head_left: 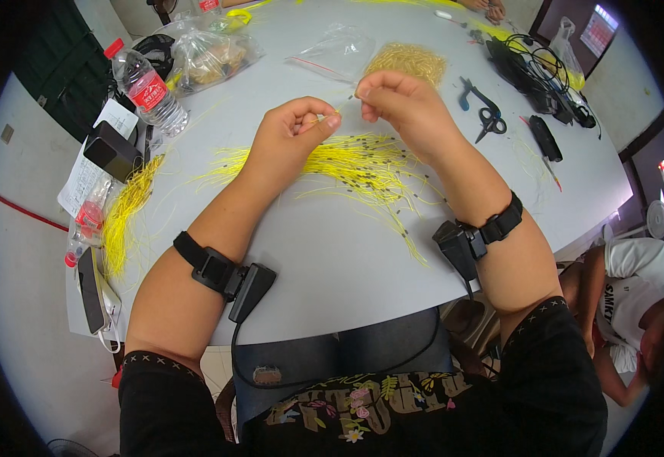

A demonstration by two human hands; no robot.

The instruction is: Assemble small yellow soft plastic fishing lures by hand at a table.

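The left hand (290, 135) pinches a yellow strand (337, 113) between thumb and forefinger; the right hand (412, 110), thumb and forefinger pressed together, appears to grip its upper end. I note a small dark piece (351, 97) between the hands, though from my remote view I cannot confirm its attachment. The strand is held above the bench (313, 305), over a loose yellow pile (355, 164). Many strands there already bear dark pieces; I judge that portion done. The strand in hand looks unfinished. A separate yellow bundle (124, 221) lies at the left edge; I cannot tell whether it awaits work. The remaining count is not determinable.
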